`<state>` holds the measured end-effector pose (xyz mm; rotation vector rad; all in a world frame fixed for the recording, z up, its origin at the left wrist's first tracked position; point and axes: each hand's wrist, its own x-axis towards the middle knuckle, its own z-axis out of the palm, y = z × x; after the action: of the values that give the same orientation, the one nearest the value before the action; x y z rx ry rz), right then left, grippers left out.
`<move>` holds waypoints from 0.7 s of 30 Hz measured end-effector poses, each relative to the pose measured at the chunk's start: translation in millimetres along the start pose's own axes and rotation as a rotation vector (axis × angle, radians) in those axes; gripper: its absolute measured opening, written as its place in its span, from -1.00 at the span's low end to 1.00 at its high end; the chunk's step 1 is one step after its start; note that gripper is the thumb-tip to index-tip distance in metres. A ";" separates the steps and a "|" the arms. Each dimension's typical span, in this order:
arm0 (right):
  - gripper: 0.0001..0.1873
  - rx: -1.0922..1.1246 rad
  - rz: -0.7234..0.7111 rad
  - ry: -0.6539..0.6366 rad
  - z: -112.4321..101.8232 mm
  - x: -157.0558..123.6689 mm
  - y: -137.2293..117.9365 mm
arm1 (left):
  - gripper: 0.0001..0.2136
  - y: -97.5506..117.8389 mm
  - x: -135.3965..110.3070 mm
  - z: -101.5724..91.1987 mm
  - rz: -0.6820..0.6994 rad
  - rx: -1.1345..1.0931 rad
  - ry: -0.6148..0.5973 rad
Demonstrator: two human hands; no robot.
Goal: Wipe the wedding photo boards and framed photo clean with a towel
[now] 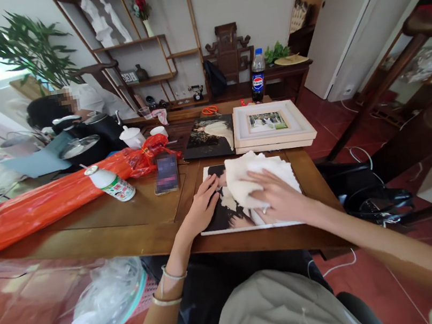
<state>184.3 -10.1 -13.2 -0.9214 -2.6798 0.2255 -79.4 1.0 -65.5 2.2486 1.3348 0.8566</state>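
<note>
A photo panel point(217, 218) with a white edge lies flat near the front edge of the wooden table. Across its left part rests my left hand point(201, 206), fingers stretched out and touching the surface. My right hand point(280, 195) presses a bunched white cloth point(240, 177) onto the panel's right part, its fingers partly sunk in the folds. Cloth and hand hide much of the picture. Just behind lies a darker photo panel point(206, 137), beside a pale frame point(240, 131) with a photo in it, which sits on another pale piece.
Left of the panel are a phone point(166, 174), a tipped white bottle point(110, 183) and a long red plastic-wrapped bundle point(51, 203). Orange-handled scissors point(210, 110) and a cola bottle point(258, 80) stand farther back. A person point(87, 100) is beyond the pots. A lined bin point(106, 297) sits below left.
</note>
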 end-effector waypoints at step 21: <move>-0.59 0.014 -0.010 -0.033 -10.7 -18.6 -16.8 | -0.57 -1.4 -0.1 -0.2 0.015 -0.012 -0.012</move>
<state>192.1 -34.3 -3.2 -0.9079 -2.7091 0.2592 -80.4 1.5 -66.2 2.2542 1.3052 0.8522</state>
